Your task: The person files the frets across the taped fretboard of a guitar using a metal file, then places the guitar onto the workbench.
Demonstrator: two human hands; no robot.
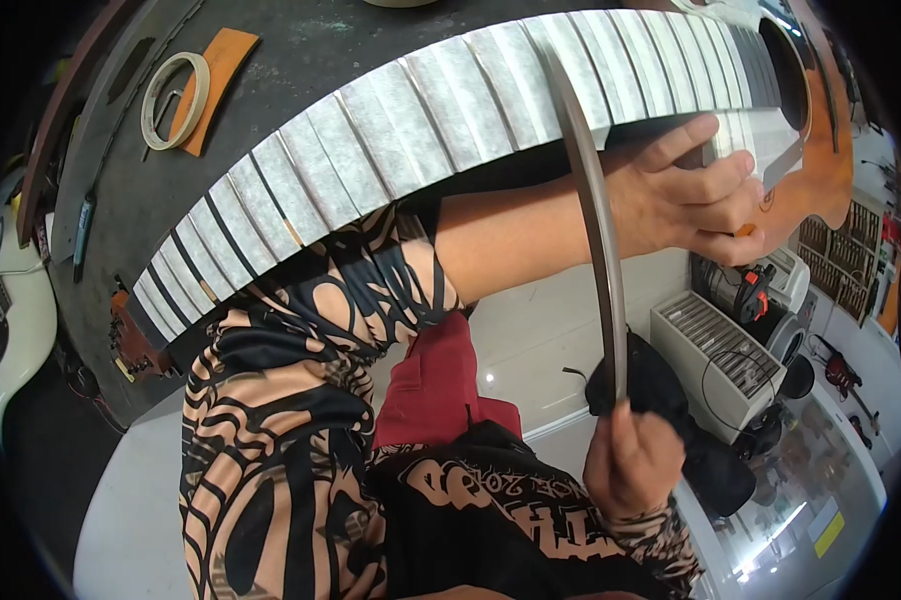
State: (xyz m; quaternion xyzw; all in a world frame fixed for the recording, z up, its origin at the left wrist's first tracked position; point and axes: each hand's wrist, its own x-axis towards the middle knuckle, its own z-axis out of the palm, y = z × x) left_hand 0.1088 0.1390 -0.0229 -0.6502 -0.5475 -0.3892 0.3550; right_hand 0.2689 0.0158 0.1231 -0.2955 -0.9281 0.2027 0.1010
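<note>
A guitar neck [371, 130], its fretboard covered in pale tape strips between the frets, arcs across the upper view. My left hand [696, 190] reaches over from the left, its fingers curled on the neck's near side where it meets the orange-brown guitar body [826, 130]. Low on the right, my right hand [636, 460] is closed round the near end of a long, narrow metal tool, which looks like a file [599, 230]. The tool passes above my left forearm, and its far end lies over the taped fretboard. The palm side of my left hand is hidden.
On the dark bench [301, 60] lie a tape roll [176, 100] and an orange strip [221, 75]. The headstock [136, 340] is at the lower left. Beyond the bench are a white slotted case [716, 350], a dark bag [661, 400] and a glass-topped counter [811, 500].
</note>
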